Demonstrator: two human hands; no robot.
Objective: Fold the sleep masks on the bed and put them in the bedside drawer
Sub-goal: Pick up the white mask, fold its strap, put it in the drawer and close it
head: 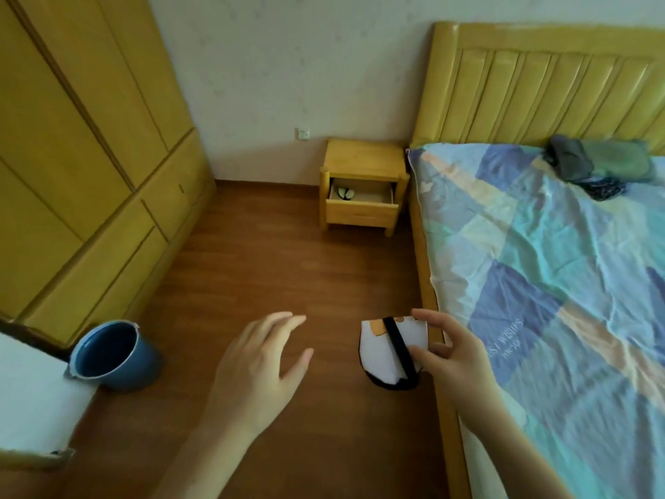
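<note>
Right hand (444, 349) pinches a folded sleep mask (390, 349), white with a black strap, over the floor just left of the bed (539, 264) edge. Left hand (259, 365) hangs released, fingers spread, holding nothing.

Recommended: keep the pinch across the fold and strap so it does not spring apart, carry it to the open drawer (361, 199) well ahead of both hands, and lay it beside the mask (346, 193) already inside.

A blue bucket (115, 356) stands left of the left hand, off the route. Folded clothes (604, 162) lie far ahead-right on the bed. Nothing visibly blocks the path.
</note>
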